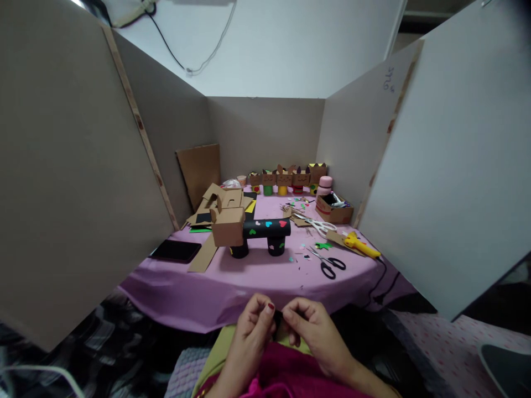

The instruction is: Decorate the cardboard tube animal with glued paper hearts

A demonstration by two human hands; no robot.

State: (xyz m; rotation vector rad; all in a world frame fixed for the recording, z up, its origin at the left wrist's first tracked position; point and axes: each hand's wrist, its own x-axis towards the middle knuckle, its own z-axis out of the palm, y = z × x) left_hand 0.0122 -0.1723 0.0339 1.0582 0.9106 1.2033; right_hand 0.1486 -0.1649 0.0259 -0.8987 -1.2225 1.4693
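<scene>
Close to my lap, just off the table's front edge, my left hand (pixel 258 320) and my right hand (pixel 306 323) are pinched near each other. Between their fingertips is a small black piece (pixel 278 317), perhaps paper; the fingers hide most of it. Beyond them on the table stands a cardboard animal figure with a box head (pixel 228 226). Its black tube body (pixel 267 228) carries coloured hearts and rests on short black tube legs (pixel 276 246). Black-handled scissors (pixel 327 262) lie opened to the right of the figure.
A pink cloth (pixel 257 279) covers the table between tall board walls. A yellow glue gun (pixel 360 244), white scissors (pixel 319 225) and a cardboard box (pixel 334 210) are at right. A black tablet or phone (pixel 176 251) lies left. Several cardboard figures (pixel 284 178) line the back.
</scene>
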